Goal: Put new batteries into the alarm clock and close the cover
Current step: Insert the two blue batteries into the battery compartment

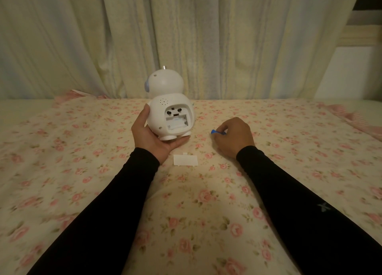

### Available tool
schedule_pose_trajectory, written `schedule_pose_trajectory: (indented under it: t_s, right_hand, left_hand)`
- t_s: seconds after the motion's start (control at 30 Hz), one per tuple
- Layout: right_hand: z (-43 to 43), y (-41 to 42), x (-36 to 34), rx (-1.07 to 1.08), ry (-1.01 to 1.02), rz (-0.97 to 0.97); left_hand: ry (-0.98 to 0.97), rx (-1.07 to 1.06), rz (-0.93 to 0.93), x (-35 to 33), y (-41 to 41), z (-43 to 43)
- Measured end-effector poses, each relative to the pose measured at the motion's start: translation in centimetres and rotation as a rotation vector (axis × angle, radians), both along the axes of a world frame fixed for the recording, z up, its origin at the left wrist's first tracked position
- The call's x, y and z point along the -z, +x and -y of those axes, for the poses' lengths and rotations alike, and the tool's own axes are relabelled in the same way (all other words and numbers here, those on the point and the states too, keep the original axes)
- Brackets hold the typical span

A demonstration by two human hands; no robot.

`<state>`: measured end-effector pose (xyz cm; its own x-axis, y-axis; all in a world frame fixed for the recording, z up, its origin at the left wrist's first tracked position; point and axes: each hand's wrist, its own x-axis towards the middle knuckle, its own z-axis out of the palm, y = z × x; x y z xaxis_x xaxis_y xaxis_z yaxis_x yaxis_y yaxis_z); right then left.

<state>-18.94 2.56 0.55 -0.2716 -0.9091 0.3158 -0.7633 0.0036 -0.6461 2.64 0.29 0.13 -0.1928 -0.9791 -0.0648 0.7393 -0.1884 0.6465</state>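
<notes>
A white robot-shaped alarm clock (168,92) stands upright with its back toward me. Its battery compartment (177,121) is open and looks empty. My left hand (148,135) cups the clock from the left side and underneath its feet. The white battery cover (185,160) lies flat on the bedsheet just below the clock. My right hand (232,137) rests on the sheet to the right of the clock, fingers curled around a small blue object (217,131) whose tip pokes out to the left; it looks like a battery, though most of it is hidden.
A floral bedsheet (103,154) covers the soft surface. Pale curtains (186,37) hang right behind the clock. A pink striped fabric edge (359,119) lies at the far right, and another at the back left.
</notes>
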Motion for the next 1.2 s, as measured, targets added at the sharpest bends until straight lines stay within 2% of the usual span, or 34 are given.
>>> schedule_pose_trajectory:
  t_s: [0.17,0.37,0.7,1.1,1.2]
  right_hand:
    - [-0.2,0.4,-0.2,-0.123,-0.248,0.13]
    - [-0.7,1.8,-0.1,-0.295,-0.337,0.074]
    - [-1.5,3.0,-0.2,-0.363,-0.529,0.144]
    - [-2.0,4.0,-0.6,-0.381,-0.459,0.403]
    - [-1.9,4.1,-0.4,-0.379,-0.454,0.396]
  left_hand:
    - [0.007,-0.008,-0.004,0.0,-0.1,0.0]
    - [0.011,-0.018,0.006,-0.1,-0.1,0.0]
    - [0.001,-0.008,0.014,0.1,0.0,-0.2]
    - [-0.01,-0.004,0.064,-0.3,-0.3,-0.4]
    - [-0.027,0.008,0.084,-0.3,-0.3,-0.4]
